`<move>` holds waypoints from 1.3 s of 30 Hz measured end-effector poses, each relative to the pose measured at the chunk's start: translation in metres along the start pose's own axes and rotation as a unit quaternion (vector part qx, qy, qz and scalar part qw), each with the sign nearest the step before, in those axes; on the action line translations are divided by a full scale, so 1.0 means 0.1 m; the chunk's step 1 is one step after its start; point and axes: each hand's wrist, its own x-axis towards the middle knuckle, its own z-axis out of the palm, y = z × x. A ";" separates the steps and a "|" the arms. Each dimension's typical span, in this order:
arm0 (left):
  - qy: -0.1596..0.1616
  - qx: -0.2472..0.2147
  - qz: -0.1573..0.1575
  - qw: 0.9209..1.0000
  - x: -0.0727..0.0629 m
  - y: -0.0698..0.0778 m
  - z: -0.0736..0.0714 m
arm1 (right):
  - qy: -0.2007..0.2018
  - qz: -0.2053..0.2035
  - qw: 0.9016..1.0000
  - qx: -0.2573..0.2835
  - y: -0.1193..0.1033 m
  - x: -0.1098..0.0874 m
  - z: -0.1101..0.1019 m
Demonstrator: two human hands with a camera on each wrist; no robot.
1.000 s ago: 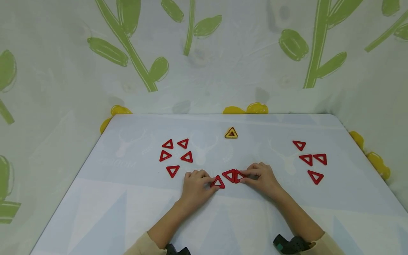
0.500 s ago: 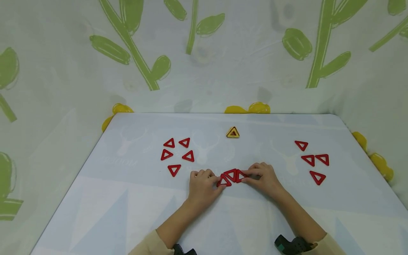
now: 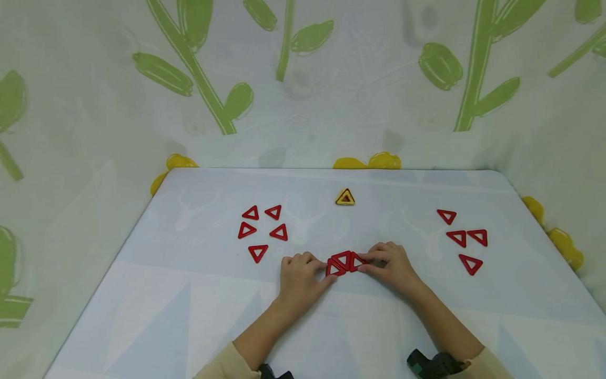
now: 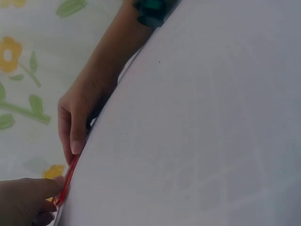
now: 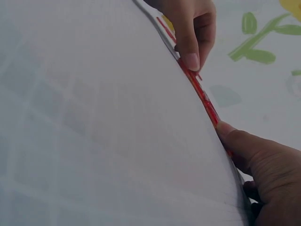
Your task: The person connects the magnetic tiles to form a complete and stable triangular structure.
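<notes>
In the head view three red triangle frames lie edge to edge in a short row on the table (image 3: 303,326). My left hand (image 3: 303,276) pinches the left triangle (image 3: 338,273) between thumb and fingers at its outer side. At the other end, my right hand (image 3: 390,267) pinches the right triangle (image 3: 352,262) by its outer corner. The middle triangle (image 3: 342,253) sits between these two, untouched by fingers. Both wrist views catch the red row (image 5: 207,104) nearly edge-on along the tabletop, with fingertips at each end; the fingers partly cover the outer pieces.
Several loose red triangles (image 3: 279,239) are scattered at the left. Another red group (image 3: 464,238) lies at the right. A yellow triangular piece (image 3: 345,202) with a dark centre stands near the table's back edge. Behind rises a leaf-patterned cloth (image 3: 350,105).
My left hand has moved right with its triangle, bringing it against the middle one, and the triangle has turned slightly. My right hand stays at the right triangle.
</notes>
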 end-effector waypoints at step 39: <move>-0.036 -0.096 -0.217 0.971 0.39 -0.83 -0.53 | -0.009 0.022 1.000 0.004 0.03 -0.01 0.00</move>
